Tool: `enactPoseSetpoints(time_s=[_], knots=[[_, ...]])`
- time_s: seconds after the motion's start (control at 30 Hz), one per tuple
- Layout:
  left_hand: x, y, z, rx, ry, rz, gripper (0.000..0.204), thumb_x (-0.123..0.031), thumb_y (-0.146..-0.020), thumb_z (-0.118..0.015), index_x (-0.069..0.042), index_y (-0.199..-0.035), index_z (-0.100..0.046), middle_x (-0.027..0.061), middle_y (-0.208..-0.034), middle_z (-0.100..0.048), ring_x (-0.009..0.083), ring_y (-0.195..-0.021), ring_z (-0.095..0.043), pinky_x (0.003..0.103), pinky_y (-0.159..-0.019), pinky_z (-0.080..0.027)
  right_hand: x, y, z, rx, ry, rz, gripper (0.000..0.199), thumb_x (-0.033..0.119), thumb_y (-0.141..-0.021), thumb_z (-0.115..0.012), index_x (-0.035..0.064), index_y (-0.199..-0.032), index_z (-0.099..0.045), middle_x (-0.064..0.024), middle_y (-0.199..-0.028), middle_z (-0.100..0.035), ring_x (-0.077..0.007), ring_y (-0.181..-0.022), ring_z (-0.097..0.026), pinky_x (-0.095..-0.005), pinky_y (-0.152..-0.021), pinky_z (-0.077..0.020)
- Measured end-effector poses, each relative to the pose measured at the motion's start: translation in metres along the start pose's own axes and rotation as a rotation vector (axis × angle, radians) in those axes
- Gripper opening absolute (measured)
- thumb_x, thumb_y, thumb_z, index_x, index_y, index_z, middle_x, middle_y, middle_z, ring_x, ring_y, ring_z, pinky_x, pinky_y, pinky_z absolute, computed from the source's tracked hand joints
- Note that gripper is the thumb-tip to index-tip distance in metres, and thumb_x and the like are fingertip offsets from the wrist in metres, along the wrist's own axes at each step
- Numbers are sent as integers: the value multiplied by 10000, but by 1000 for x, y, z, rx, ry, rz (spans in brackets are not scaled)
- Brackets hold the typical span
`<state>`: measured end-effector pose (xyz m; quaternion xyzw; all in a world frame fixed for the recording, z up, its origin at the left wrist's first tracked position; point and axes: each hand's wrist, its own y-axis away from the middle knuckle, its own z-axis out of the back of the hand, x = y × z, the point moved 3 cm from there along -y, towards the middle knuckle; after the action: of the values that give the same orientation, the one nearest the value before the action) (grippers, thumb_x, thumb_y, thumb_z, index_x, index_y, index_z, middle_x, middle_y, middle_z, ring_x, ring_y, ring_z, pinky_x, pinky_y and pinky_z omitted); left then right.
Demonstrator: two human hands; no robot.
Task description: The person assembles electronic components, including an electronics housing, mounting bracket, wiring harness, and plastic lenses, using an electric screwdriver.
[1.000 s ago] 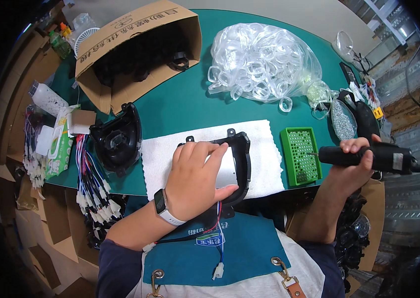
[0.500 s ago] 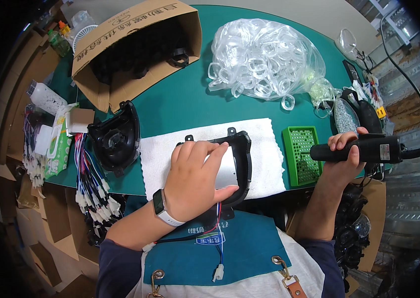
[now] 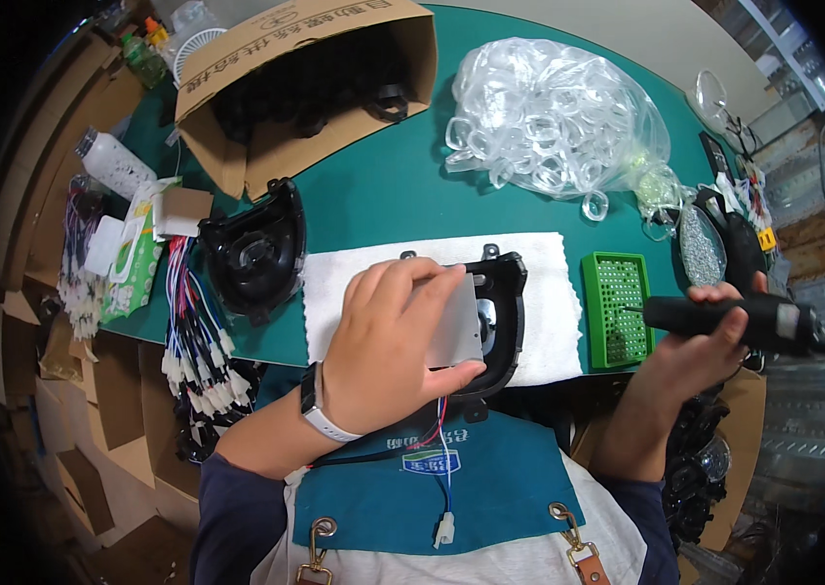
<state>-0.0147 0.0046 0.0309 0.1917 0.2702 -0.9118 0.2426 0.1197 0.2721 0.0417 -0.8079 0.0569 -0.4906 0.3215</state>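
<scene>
Plate [image 3: 461,327] and screwdriver [image 3: 680,314] in half-curled hands [image 3: 378,331]

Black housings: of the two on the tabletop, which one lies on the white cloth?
The right one, partly covered by the person's left hand; the other housing sits on the green tabletop, left of the cloth.

The plate [image 3: 458,331] looks smooth, the towel [image 3: 553,317] rough
</scene>
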Motion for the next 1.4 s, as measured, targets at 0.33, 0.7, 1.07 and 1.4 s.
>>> enactPoseSetpoints(time_s=[0.33, 0.7, 1.07, 1.4], knots=[[-6, -7, -16, -9, -76, -34, 698, -363, -642, -827, -26, -1200, -578, 115, -1160, -538, 295, -1138, -491, 442, -996, -328, 70, 22, -39, 307, -537, 69, 644, 362, -849, -706, 49, -1329, -412, -67, -891, -458, -208, -796, -528, -362, -787, -451], [0, -3, -28, 25, -69, -14, 706, -396, -670, -803, 0, -1198, -553, 110, -1145, -598, 242, -1082, -550, 405, -999, -329, 46, 61, -91, 458, -425, -70, 669, 462, -839, -712, 66, -1256, -371, -64, -750, -509, -183, -595, -561, -335, -625, -486], [-3, -3, -31, 18, -100, -12, 707, -425, -663, -790, -2, -1185, -572, 92, -1133, -593, 222, -1048, -546, 395, -994, -329, 42, 64, -99, 455, -339, -136, 654, 435, -830, -733, 54, -1234, -387, -81, -753, -531, -184, -588, -554, -334, -589, -483], [-1, -2, -33, 11, -105, -23, 683, -430, -685, -767, -6, -1185, -576, 78, -1123, -589, 211, -1038, -539, 390, -998, -327, 47, 64, -100, 443, -313, -99, 655, 477, -817, -735, 68, -1205, -401, -70, -744, -534, -180, -575, -551, -322, -577, -475]])
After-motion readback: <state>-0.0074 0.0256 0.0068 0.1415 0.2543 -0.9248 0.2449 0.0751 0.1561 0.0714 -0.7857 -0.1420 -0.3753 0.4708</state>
